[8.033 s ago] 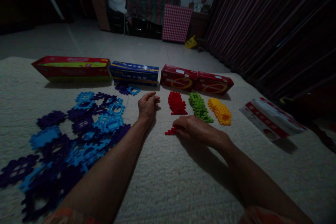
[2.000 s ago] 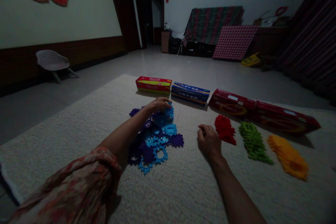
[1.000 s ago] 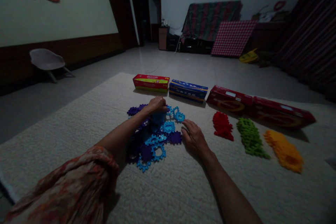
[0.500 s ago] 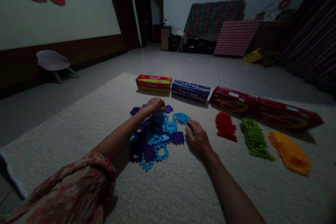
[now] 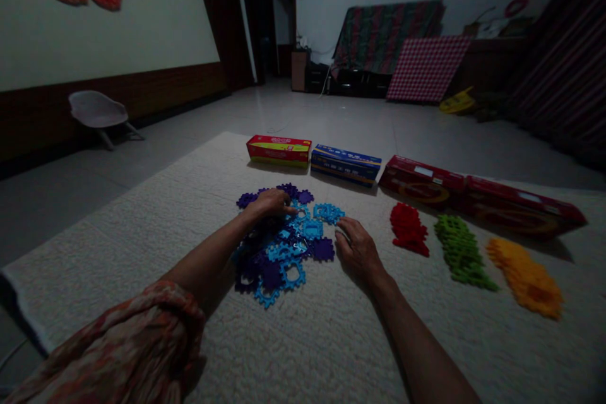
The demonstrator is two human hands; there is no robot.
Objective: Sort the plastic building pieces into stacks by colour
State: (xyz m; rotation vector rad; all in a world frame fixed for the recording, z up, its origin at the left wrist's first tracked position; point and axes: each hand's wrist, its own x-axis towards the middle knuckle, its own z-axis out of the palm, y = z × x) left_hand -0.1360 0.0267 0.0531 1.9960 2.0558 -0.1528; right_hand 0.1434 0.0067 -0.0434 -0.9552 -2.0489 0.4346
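A heap of blue and purple toothed plastic pieces lies on a pale woolly rug. My left hand rests on the far side of the heap with its fingers curled down onto the pieces. My right hand lies at the heap's right edge, fingers bent, touching a light blue piece. To the right sit three separate piles of small pieces: red, green and orange.
Four long boxes line the rug's far edge: a red and yellow one, a blue one and two red ones. A small pale chair stands by the left wall. A checked board leans at the back.
My left hand has drawn back a little over the heap, baring purple pieces behind it. My right hand came from beside the red pile to the heap's right edge. The camera has lifted since the oldest frame.
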